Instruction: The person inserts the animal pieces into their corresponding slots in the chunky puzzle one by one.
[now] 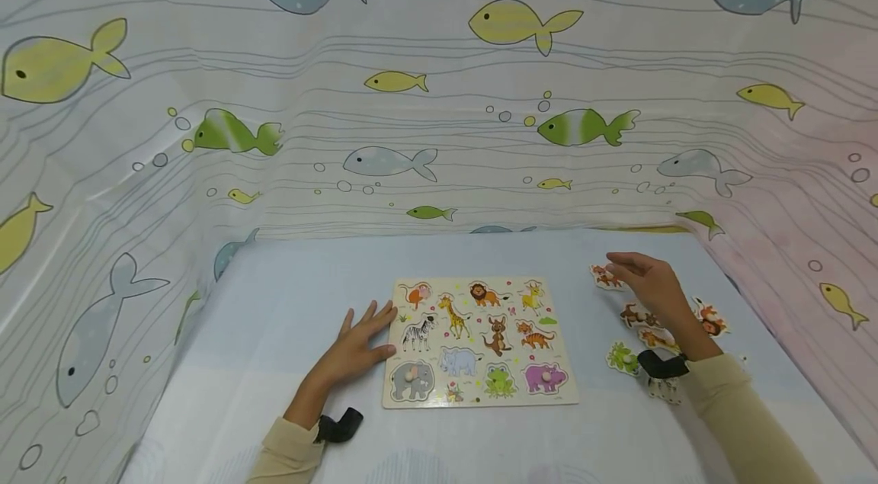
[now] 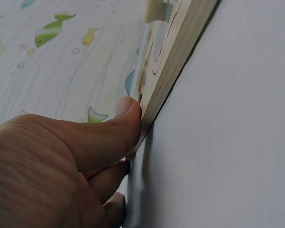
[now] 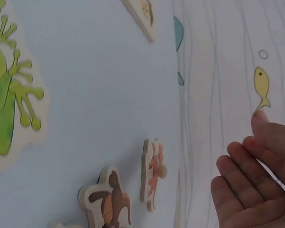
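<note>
A wooden animal puzzle board [image 1: 480, 400] lies on the pale blue table. My left hand [image 1: 360, 343] rests flat at the board's left edge, and its thumb [image 2: 125, 118] presses against the board's side [image 2: 175, 71]. My right hand [image 1: 648, 282] hovers open, holding nothing, over loose animal pieces to the right of the board. Nearest its fingertips is an orange piece [image 1: 605, 276] [image 3: 152, 173]. A brown piece [image 3: 109, 199] and a green frog piece [image 1: 622, 357] [image 3: 7, 104] lie close by on the table.
More loose pieces [image 1: 709, 316] lie at the far right near the table edge. A fish-patterned curtain [image 1: 439, 88] walls in the table at the back and both sides. A grey elephant [image 1: 411, 379] and a pink hippo [image 1: 545, 376] sit in the board's front row.
</note>
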{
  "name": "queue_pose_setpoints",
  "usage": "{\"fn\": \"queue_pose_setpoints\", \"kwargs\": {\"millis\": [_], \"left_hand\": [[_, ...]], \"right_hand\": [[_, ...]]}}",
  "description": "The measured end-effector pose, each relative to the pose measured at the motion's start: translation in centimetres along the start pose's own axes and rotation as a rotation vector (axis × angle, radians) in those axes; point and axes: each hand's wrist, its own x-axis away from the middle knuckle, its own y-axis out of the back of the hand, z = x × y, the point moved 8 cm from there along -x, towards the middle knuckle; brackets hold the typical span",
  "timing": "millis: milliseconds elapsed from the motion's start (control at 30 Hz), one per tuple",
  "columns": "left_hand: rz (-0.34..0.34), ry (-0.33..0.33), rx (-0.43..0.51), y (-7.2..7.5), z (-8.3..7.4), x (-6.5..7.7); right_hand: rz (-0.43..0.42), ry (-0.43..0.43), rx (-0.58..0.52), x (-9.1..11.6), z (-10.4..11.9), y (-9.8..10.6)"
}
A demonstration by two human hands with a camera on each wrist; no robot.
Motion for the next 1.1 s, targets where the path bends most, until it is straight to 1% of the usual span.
{"fn": "queue_pose_setpoints", "kwargs": {"millis": [233, 333, 467, 633, 733, 867, 1100], "left_hand": [[0.003, 0.012, 0.000, -0.2, 0.4, 0.0], [0.008, 0.009, 0.006, -0.4, 0.6, -0.1], [0.017, 0.012, 0.019, -0.7, 0.7, -0.1], [0.016, 0.010, 0.019, -0.9, 0.6, 0.0], [0.008, 0.012, 0.019, -0.8, 0.4, 0.1], [0.001, 0.014, 0.009, -0.7, 0.2, 0.1], [-0.003, 0.004, 0.003, -0.2, 0.1, 0.1]], "right_hand": [[0.071, -0.035, -0.060, -1.4, -2.8, -0.2], [0.111, -0.057, -0.065, -1.7, -4.0, -0.6], [0.144, -0.070, -0.014, -1.9, -5.6, -1.2], [0.142, -0.090, 0.021, -1.8, -7.5, -1.7], [0.121, -0.073, 0.031, -1.8, -7.8, -1.6], [0.096, -0.025, 0.061, -2.0, -7.5, -1.4], [0.113, 0.008, 0.089, -2.1, -7.1, -1.6]]}}
